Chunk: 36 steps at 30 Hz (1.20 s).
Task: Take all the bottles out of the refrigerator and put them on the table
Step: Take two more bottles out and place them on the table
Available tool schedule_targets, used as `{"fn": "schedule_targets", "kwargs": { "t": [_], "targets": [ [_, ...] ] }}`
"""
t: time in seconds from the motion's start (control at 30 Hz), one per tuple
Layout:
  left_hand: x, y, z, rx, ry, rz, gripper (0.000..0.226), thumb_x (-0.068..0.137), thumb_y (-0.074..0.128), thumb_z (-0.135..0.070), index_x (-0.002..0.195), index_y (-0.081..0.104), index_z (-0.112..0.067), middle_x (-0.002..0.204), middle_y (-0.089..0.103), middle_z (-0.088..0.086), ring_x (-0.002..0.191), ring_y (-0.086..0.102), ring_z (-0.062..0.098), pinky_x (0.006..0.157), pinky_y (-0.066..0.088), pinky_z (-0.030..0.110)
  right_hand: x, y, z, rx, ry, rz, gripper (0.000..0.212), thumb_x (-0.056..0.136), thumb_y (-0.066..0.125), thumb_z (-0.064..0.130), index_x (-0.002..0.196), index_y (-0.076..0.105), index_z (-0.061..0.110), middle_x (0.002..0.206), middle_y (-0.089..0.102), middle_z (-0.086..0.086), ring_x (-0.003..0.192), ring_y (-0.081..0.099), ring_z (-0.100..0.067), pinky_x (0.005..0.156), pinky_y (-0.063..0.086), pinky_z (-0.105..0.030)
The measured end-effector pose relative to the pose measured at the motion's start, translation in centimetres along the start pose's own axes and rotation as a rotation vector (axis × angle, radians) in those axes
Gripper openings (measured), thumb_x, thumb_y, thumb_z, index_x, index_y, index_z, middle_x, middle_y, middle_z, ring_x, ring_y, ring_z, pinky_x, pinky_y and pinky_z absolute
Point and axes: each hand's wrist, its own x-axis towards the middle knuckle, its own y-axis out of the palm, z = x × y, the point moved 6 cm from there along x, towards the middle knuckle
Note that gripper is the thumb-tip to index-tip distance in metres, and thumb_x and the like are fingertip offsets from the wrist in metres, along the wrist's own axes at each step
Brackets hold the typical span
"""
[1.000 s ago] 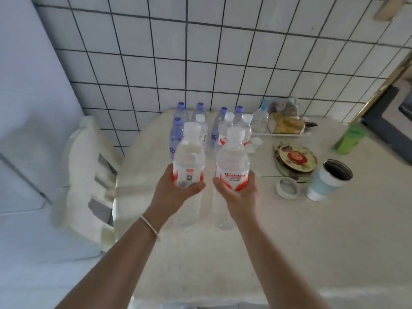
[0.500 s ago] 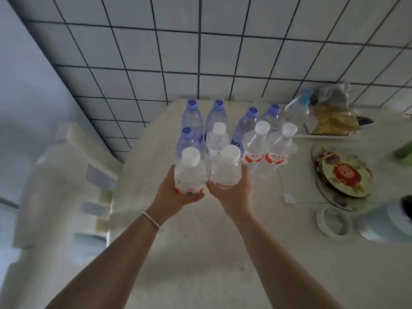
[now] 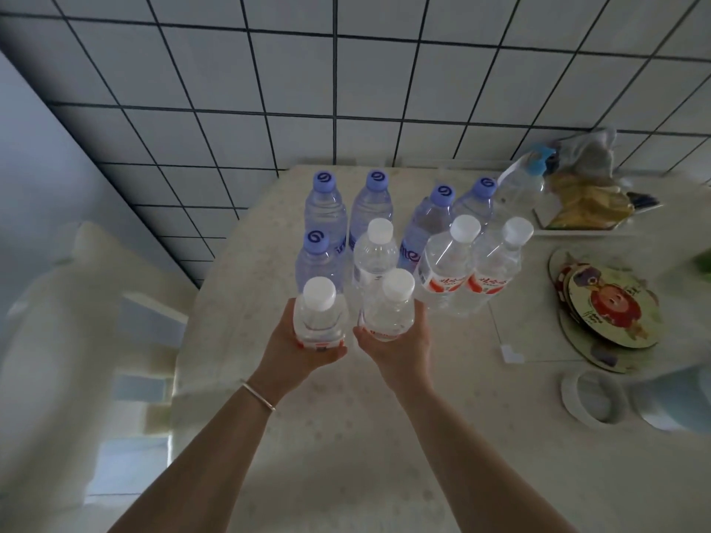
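Note:
My left hand [image 3: 298, 352] grips a clear white-capped water bottle [image 3: 318, 319] with a red label. My right hand [image 3: 400, 348] grips a second white-capped bottle [image 3: 389, 311] beside it. Both bottles are upright, low over the table [image 3: 346, 455], right in front of the group standing there. That group holds several blue-capped bottles [image 3: 325, 209] at the back and three white-capped, red-labelled ones [image 3: 446, 271] nearer me. The refrigerator is out of view.
A white plastic chair [image 3: 77, 321] stands left of the table. On the right lie a stack of round picture coasters [image 3: 611, 313], a white lid ring [image 3: 588, 398], a pale blue cup [image 3: 677, 402], and a tray of wrapped food [image 3: 584, 201] near the tiled wall.
Both hands have carried their bottles forward and down toward the group on the table. My head has moved in closer over the table.

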Motion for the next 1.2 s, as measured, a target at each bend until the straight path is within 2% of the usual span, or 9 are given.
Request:
{"fn": "schedule_targets", "kwargs": {
  "t": [0.07, 0.17, 0.33, 0.57, 0.63, 0.73, 0.87, 1.03, 1.2],
  "targets": [
    [0.0, -0.1, 0.2, 0.007, -0.029, -0.015, 0.079, 0.047, 0.091, -0.034, 0.113, 0.052, -0.015, 0.107, 0.065, 0.009, 0.1, 0.064, 0.026, 0.09, 0.052, 0.051, 0.1, 0.2, 0.0, -0.018, -0.013, -0.002, 0.073, 0.052, 0.088, 0.026, 0.114, 0.049, 0.018, 0.095, 0.054, 0.01, 0.089, 0.054, -0.016, 0.073, 0.04, -0.026],
    [-0.3, 0.3, -0.1, -0.034, -0.07, 0.012, 0.067, 0.056, 0.088, -0.015, 0.105, 0.047, -0.037, 0.103, 0.06, -0.01, 0.094, 0.06, 0.006, 0.083, 0.05, 0.024, 0.0, 0.3, 0.1, -0.028, -0.017, 0.008, 0.073, 0.053, 0.087, 0.027, 0.115, 0.048, 0.018, 0.096, 0.054, 0.009, 0.089, 0.053, -0.016, 0.074, 0.039, -0.025],
    [0.1, -0.2, 1.2, 0.02, -0.097, 0.022, 0.088, 0.043, 0.092, -0.041, 0.114, 0.055, -0.002, 0.109, 0.067, 0.015, 0.103, 0.064, 0.032, 0.095, 0.049, 0.052, 0.0, 0.6, 0.1, -0.05, 0.001, 0.066, 0.074, 0.057, 0.085, 0.028, 0.118, 0.044, 0.016, 0.108, 0.059, 0.0, 0.095, 0.055, -0.019, 0.077, 0.041, -0.028],
    [-2.1, -0.8, -1.0, 0.021, -0.029, -0.066, 0.09, 0.038, 0.084, -0.047, 0.118, 0.047, -0.028, 0.116, 0.063, -0.002, 0.105, 0.062, 0.015, 0.093, 0.049, 0.034, -0.6, -0.4, -0.7, -0.194, 0.048, 0.225, 0.086, 0.066, 0.081, 0.024, 0.137, 0.033, 0.014, 0.132, 0.046, -0.006, 0.12, 0.046, -0.023, 0.095, 0.036, -0.03],
    [-3.5, -1.5, -1.7, 0.002, -0.013, -0.109, 0.095, 0.042, 0.087, -0.039, 0.126, 0.041, -0.034, 0.126, 0.055, -0.005, 0.117, 0.053, 0.015, 0.095, 0.044, 0.034, -1.4, -1.5, -1.0, -0.195, 0.08, 0.209, 0.079, 0.072, 0.076, 0.024, 0.137, 0.033, 0.013, 0.126, 0.048, -0.007, 0.117, 0.047, -0.024, 0.096, 0.036, -0.031],
    [-6.0, -3.1, -2.6, 0.035, -0.031, -0.206, 0.096, 0.058, 0.088, -0.017, 0.138, 0.035, -0.023, 0.13, 0.049, -0.002, 0.122, 0.047, 0.019, 0.094, 0.041, 0.034, -3.1, -3.2, -0.7, -0.159, 0.076, 0.201, 0.061, 0.078, 0.07, 0.029, 0.13, 0.041, 0.014, 0.11, 0.053, -0.003, 0.111, 0.051, -0.024, 0.092, 0.037, -0.031],
    [-11.1, -5.0, -5.5, 0.084, -0.008, -0.346, 0.087, 0.065, 0.084, -0.018, 0.137, 0.036, -0.021, 0.125, 0.051, -0.001, 0.115, 0.051, 0.02, 0.09, 0.047, 0.036, -6.6, -5.0, 2.6, -0.141, -0.167, 0.291, 0.054, 0.08, 0.066, 0.037, 0.126, 0.044, 0.02, 0.106, 0.049, 0.006, 0.108, 0.05, -0.02, 0.092, 0.04, -0.032],
    [-22.4, -5.6, -9.6, 0.148, 0.047, -0.524, 0.078, 0.073, 0.077, -0.022, 0.139, 0.035, -0.021, 0.129, 0.051, -0.006, 0.117, 0.049, 0.012, 0.097, 0.041, 0.03, -14.6, -6.8, 7.8, -0.124, -0.551, 0.538, 0.059, 0.084, 0.058, 0.045, 0.135, 0.036, 0.026, 0.127, 0.048, 0.005, 0.118, 0.04, -0.013, 0.093, 0.028, -0.023],
    [-36.5, -6.5, -11.9, 0.251, 0.078, -0.772, 0.069, 0.075, 0.075, -0.029, 0.135, 0.039, -0.032, 0.128, 0.052, -0.018, 0.118, 0.049, 0.003, 0.098, 0.04, 0.028, -25.3, -8.4, 10.9, -0.12, -0.88, 0.758, 0.076, 0.076, 0.043, 0.067, 0.139, 0.033, 0.026, 0.132, 0.043, 0.006, 0.123, 0.035, -0.014, 0.096, 0.023, -0.02]
  ]
}}
